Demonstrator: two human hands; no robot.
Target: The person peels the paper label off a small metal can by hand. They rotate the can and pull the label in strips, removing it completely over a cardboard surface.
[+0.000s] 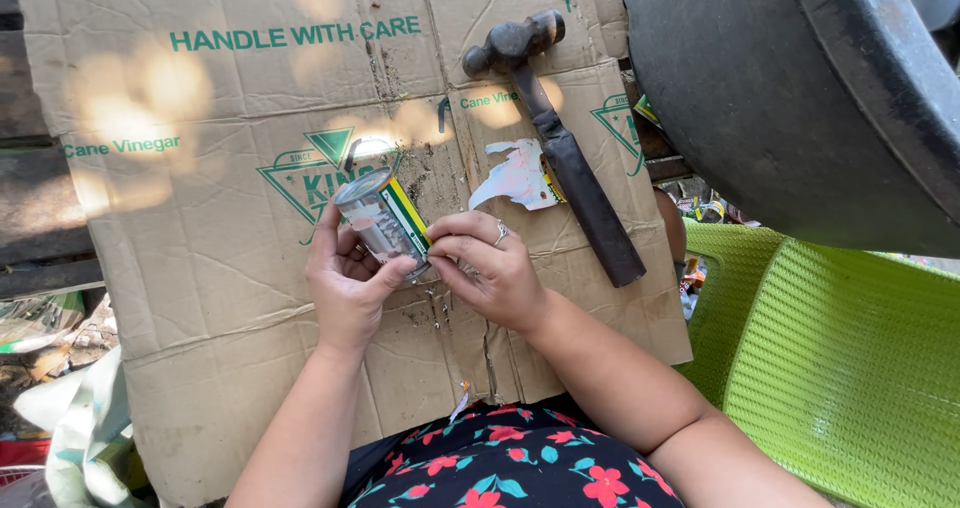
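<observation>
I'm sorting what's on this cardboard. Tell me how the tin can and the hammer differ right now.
The tin can is held up in both hands: left hand cradles it, right hand pinches its label edge. The hammer lies untouched on the cardboard. The can is short, round and shiny with a paper label; the hammer is long, dark and rusty-looking. A torn label scrap lies beside the hammer. Both appear to be metal.

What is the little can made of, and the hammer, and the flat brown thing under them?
The can looks like metal: its rim shines silver, and a paper label wraps it. The hammer seems to have a dark, dull metal head; its handle looks wrapped in dark material, though I cannot tell which. The brown sheet is cardboard, matte, creased and printed in green.
</observation>
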